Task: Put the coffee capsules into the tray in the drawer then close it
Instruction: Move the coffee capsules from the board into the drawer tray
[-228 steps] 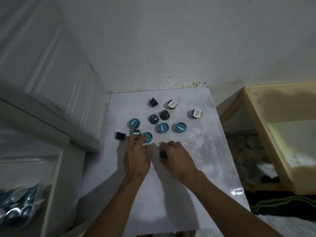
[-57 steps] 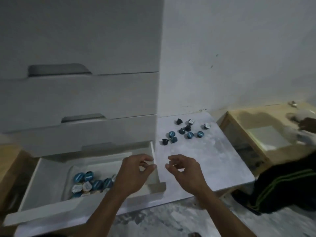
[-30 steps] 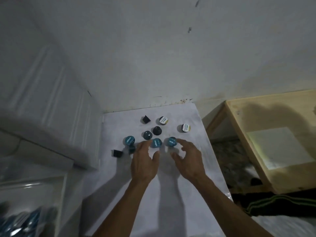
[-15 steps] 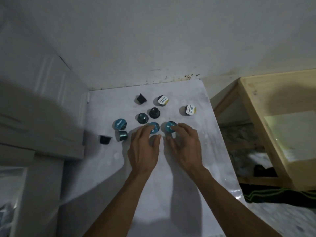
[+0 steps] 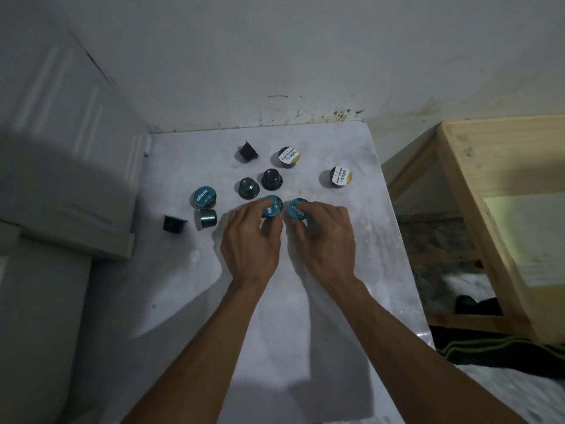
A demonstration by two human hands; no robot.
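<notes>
Blue-lidded capsule [image 5: 273,206] pinched in my left hand [image 5: 250,240] | second blue-lidded capsule [image 5: 296,209] pinched in my right hand [image 5: 324,240], just beside it | both on the white tabletop [image 5: 305,301], toward me from the dark upturned capsule [image 5: 271,179] | drawer not visible

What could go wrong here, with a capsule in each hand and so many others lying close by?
The left hand and right hand each pinch a blue-lidded capsule only at its edges, so one might slip while being lifted. The teal capsule and black capsule sit just beyond the fingertips and could get knocked. The capsule on its side could roll if bumped.
</notes>
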